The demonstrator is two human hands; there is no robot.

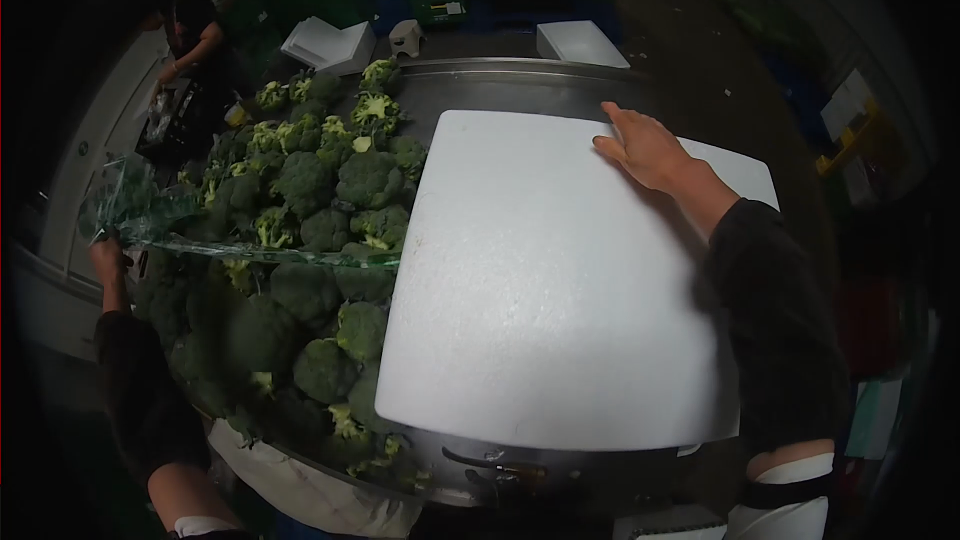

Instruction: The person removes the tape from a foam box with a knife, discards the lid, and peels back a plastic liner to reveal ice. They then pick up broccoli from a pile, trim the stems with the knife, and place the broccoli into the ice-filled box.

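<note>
At the far left, my left hand (110,262) is closed round one end of a clear, green-tinted plastic film (150,210). A twisted strand of this film stretches right across the pile of broccoli (305,180) to the edge of a white foam board or lid (560,290). On the upper right part of that white piece lies my right hand (645,145), its fingers apart and nothing held in them. The white piece lies right of the broccoli and hides what is under it.
Behind the metal table (500,90) are white foam boxes (583,43) and a small beige stool (406,38). Another person (190,35) stands at the upper left by a black crate (170,120). A dark-handled tool (500,467) lies at the near edge.
</note>
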